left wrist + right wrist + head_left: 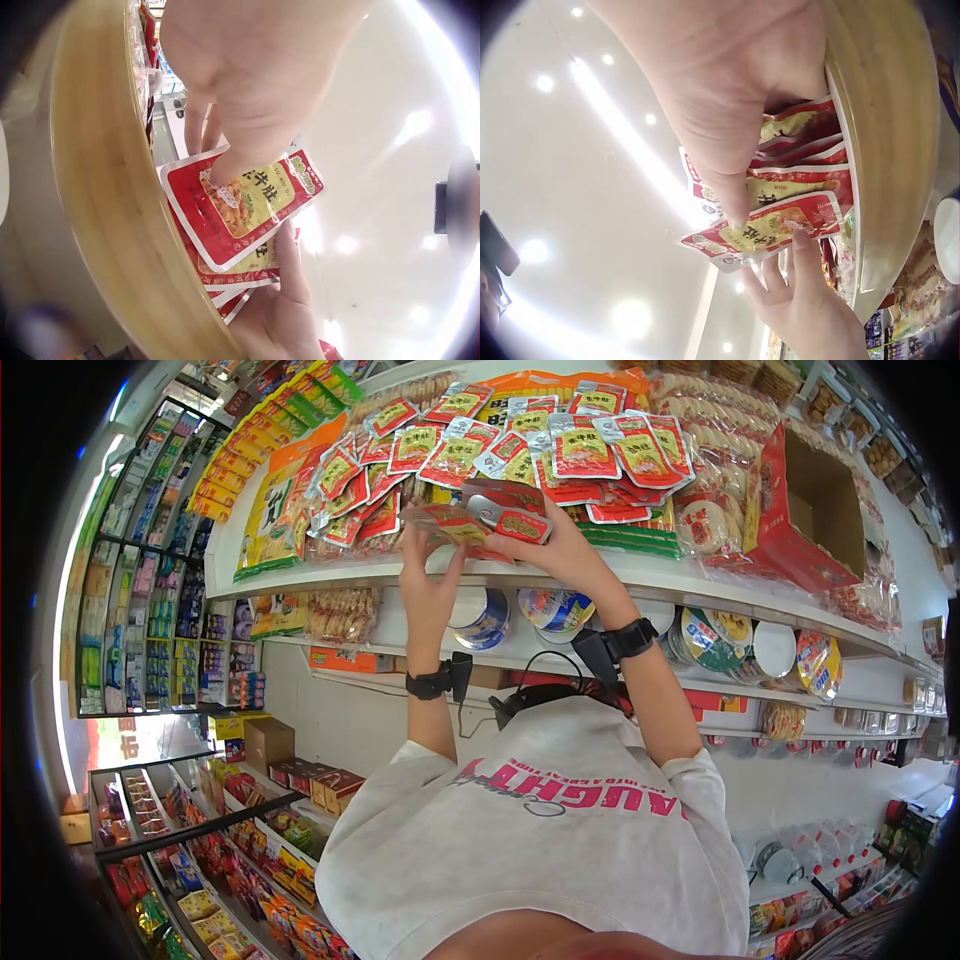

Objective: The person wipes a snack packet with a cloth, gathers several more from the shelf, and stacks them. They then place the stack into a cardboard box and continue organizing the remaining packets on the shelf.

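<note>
At the white shelf in the head view, the left hand pinches one red-and-yellow su niu du pouch while the right hand grips a small stack of matching pouches just beside it, a loose pile behind and an open red carton to the right. Over to the left wrist, and that thumb presses the pouch's printed face, the pouch overlapping the stack! Right wrist now: the right thumb lies over the pouches, its other fingers hidden, wood-look shelf edge alongside.
</note>
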{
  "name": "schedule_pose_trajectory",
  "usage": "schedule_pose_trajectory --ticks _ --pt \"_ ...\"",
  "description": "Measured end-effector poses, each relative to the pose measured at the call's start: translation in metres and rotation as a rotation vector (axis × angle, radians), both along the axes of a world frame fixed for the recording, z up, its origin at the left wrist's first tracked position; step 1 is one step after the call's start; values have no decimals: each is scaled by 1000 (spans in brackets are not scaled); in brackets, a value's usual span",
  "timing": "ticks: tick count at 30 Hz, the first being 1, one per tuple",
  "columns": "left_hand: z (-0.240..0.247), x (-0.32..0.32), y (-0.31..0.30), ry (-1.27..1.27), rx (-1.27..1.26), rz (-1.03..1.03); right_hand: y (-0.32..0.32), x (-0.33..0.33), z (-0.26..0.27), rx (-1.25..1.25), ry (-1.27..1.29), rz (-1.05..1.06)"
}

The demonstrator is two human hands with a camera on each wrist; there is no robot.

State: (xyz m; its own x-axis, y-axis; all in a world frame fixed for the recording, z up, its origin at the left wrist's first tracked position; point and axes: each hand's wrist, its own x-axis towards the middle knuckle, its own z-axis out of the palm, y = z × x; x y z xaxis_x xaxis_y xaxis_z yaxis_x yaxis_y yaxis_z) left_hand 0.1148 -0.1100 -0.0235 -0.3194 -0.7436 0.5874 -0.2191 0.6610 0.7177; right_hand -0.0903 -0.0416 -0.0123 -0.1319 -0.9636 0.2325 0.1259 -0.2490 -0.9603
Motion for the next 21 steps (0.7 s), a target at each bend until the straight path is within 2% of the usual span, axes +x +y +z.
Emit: schedule_pose_trajectory --ticks 4,10,13,19,21 --pt "-9 4 2 -56 51 12 1 1 1 -2 -36 1" --pt "-16 -9 7 141 98 -37 -4 1 -7 16 -97 27" --pt "-11 -10 8 34 -13 4 -6 1 -11 -5 -82 33" --pt "-14 -9 6 -28 -71 -32 -5 -3 -12 21 -112 77" --pt "-13 -17 11 8 6 -50 -7 -2 -15 38 -116 58"
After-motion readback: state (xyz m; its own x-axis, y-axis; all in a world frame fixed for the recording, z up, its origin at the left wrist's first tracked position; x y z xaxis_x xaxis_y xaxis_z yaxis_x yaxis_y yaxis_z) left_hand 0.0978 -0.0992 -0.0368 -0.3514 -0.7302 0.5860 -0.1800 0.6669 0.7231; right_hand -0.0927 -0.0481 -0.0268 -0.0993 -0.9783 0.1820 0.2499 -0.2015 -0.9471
